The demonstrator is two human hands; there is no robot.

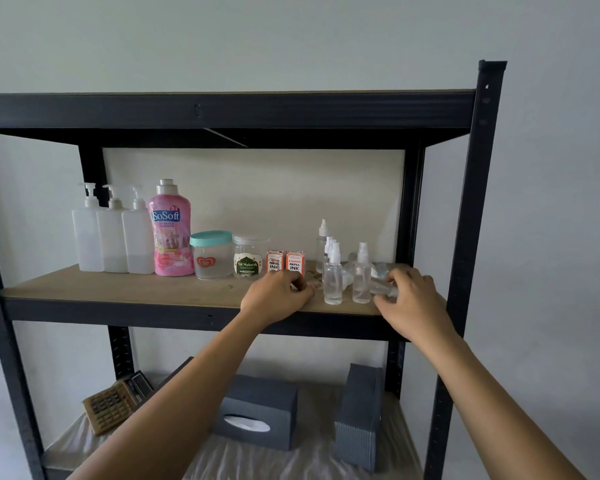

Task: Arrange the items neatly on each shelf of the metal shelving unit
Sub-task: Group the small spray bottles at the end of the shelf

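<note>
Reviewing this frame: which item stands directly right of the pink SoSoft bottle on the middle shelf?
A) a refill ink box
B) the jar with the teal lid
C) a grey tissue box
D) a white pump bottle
B: the jar with the teal lid stands right beside the pink SoSoft bottle.

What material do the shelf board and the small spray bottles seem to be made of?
Shelf board: probably pressed wood, matte tan, with a raw speckled surface. Small spray bottles: likely clear plastic, glossy, since the shelf shows through them; glass cannot be ruled out.
</note>
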